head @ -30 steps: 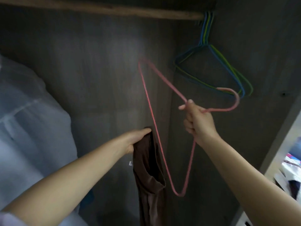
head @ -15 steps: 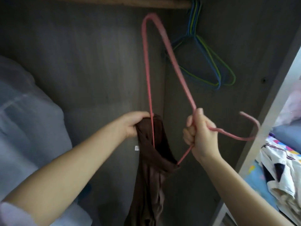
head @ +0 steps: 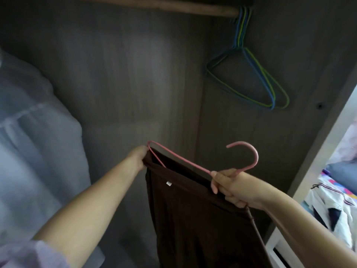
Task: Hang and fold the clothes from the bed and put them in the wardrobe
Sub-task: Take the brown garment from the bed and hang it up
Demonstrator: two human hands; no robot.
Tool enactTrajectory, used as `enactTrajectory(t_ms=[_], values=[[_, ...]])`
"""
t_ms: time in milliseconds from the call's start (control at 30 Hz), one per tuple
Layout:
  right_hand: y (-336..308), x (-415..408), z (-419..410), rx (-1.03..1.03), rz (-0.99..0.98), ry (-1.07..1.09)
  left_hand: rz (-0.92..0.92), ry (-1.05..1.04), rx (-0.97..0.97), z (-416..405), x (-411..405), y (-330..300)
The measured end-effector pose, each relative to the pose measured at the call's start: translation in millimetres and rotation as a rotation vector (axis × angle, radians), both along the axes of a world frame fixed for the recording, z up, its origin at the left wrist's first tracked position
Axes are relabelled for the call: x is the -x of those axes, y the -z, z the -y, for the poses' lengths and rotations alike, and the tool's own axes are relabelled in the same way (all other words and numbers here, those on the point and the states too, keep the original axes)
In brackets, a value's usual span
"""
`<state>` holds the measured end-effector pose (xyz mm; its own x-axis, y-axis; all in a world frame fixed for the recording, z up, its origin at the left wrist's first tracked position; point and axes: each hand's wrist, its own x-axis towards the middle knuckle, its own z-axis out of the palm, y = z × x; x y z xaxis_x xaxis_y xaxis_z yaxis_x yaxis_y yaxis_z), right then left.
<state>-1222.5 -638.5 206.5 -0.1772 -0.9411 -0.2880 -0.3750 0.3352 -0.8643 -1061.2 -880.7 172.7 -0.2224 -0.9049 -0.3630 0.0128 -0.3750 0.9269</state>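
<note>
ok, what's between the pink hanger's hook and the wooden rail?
Head view: nothing between pink wire hanger and wooden rail, only the bare grey wardrobe back panel.

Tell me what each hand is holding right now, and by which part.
The right hand grips the pink wire hanger at its neck, below the hook. The left hand pinches the dark brown garment at its top corner.
</note>
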Motion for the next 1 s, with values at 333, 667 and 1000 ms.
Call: enactTrajectory(t_ms=[333,667,1000], values=[[17,-3,-3,-0.016,0.136,0.22,0.574,0.344,1.28,-53,25,8],[-47,-3,68,0.054,0.707,0.227,0.37,0.369,1.402,-92,16,-19],[-47,-30,115,0.077,0.659,0.336,0.499,0.406,1.487,-156,4,-29]])
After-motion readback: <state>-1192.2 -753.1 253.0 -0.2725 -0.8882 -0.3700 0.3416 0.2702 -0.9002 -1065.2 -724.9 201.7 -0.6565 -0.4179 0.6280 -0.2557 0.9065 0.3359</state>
